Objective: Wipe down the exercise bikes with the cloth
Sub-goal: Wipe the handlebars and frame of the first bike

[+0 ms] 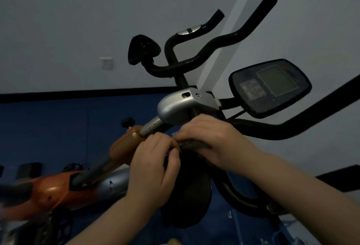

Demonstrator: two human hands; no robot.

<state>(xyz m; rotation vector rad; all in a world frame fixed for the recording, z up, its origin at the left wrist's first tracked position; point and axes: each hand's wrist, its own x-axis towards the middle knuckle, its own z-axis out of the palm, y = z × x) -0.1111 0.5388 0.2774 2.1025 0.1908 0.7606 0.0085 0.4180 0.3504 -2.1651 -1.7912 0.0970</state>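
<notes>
An exercise bike with an orange and silver body point(58, 188) fills the dim view, its black handlebars point(212, 49) rising toward the wall. Its console screen point(270, 86) sits at the right. A dark grey cloth point(192, 144) is bunched between both hands just below the silver handlebar clamp point(179, 106). My left hand point(155, 163) pinches the cloth's left end with thumb and fingers. My right hand point(212, 137) is curled over the cloth from the right. Much of the cloth hangs dark below the hands point(187, 192).
A black knob point(128, 122) sticks up from the orange post collar. A second black handlebar point(303, 124) sweeps across the right. The grey wall carries a white socket point(106, 63) above a black stripe and blue lower panel point(58, 124).
</notes>
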